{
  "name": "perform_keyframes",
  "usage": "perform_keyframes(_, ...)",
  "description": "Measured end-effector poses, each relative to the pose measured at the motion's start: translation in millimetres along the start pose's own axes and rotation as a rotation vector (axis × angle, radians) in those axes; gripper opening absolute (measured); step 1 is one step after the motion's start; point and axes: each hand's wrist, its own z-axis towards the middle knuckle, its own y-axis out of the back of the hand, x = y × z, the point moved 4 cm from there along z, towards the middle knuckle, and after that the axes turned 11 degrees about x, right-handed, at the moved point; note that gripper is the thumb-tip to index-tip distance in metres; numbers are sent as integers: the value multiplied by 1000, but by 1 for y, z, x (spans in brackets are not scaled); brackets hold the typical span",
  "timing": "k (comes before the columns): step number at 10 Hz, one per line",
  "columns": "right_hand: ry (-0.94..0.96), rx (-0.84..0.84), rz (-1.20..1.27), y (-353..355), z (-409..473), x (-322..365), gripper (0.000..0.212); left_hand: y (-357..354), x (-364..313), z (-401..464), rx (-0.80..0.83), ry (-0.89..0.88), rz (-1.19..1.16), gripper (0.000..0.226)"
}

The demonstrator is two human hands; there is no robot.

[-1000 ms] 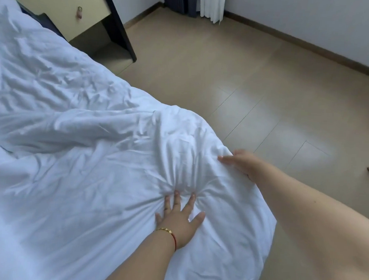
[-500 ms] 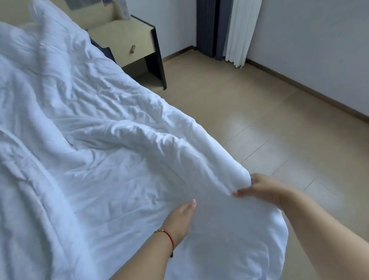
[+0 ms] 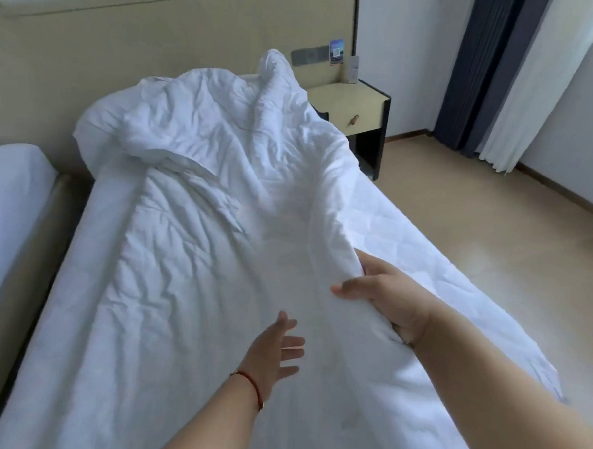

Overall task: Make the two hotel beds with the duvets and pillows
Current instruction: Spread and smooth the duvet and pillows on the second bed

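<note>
**Colours and Patterns**

The duvet (image 3: 190, 253) is plain white and creased. The mattress cover (image 3: 407, 237), right of centre, is white with a quilted diamond pattern. The headboard (image 3: 90, 59), upper left, is pale yellow-beige. The nightstand (image 3: 356, 105) has a cream top and drawer front with black sides. The floor (image 3: 477, 216) is light tan. The curtains, upper right, are dark navy (image 3: 475, 69) and white (image 3: 536, 82). The bracelet (image 3: 250, 385) is red.

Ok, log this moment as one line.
step: spreading duvet | right hand: grips lifted duvet edge | left hand: open, above duvet | mattress: right side bare | duvet: bunched at headboard
</note>
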Motion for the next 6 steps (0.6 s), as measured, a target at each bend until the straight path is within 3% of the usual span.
perform_keyframes(1, 31, 99, -56, -112, 35, -14, 46, 76, 21, -38, -55, -104, -67, 46)
perform_keyframes(2, -74, 259, -157, -224, 83, -68, 79, 153, 58, -80, -165, -140, -218, 64)
perform_keyframes(3, -327, 442, -564, -306, 114, -141, 76, 254, 141, -117, -194, 0, -649, 89)
perform_keyframes(4, -360, 458, -752, -335, 119, -197, 48, 299, 171, -161, -268, 20, -623, 102)
perform_keyframes(5, -346, 135, -725, -305, 114, -226, 38, 318, 192, -177, -378, 70, -507, 75)
perform_keyframes(6, -297, -486, -1001, -238, 95, -226, 49, 298, 181, -174, -396, 72, -328, 59)
